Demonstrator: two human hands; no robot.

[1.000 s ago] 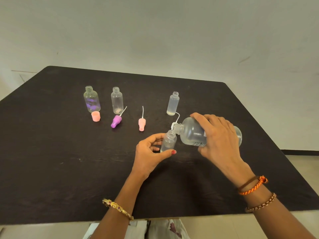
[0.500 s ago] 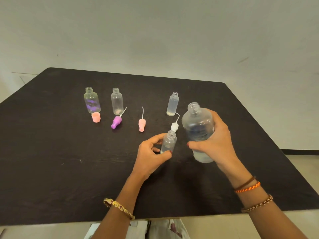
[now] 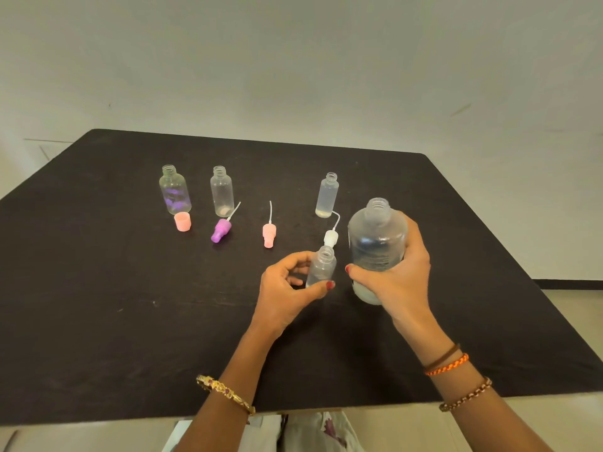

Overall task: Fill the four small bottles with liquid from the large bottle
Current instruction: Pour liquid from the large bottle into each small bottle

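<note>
My right hand (image 3: 399,275) grips the large clear bottle (image 3: 375,243), upright and uncapped, with a little liquid at its bottom. Just left of it, my left hand (image 3: 287,288) holds a small open bottle (image 3: 321,265) standing on the black table (image 3: 98,305), thumb and fingers around its lower part. Three more small open bottles stand at the back: one with purple marks (image 3: 174,190), a clear one (image 3: 222,192), and one (image 3: 327,196) with a trace of liquid at its base.
Loose caps lie between the rows: a pink cap (image 3: 182,221), a purple nozzle cap (image 3: 222,230), a pink nozzle cap (image 3: 269,233) and a white nozzle cap (image 3: 331,236) just behind the held small bottle. The table's near edge runs below my wrists.
One second ago the large bottle lay tipped with its mouth at the small bottle. My right hand has turned it upright and moved it slightly right. My left hand stayed on the small bottle.
</note>
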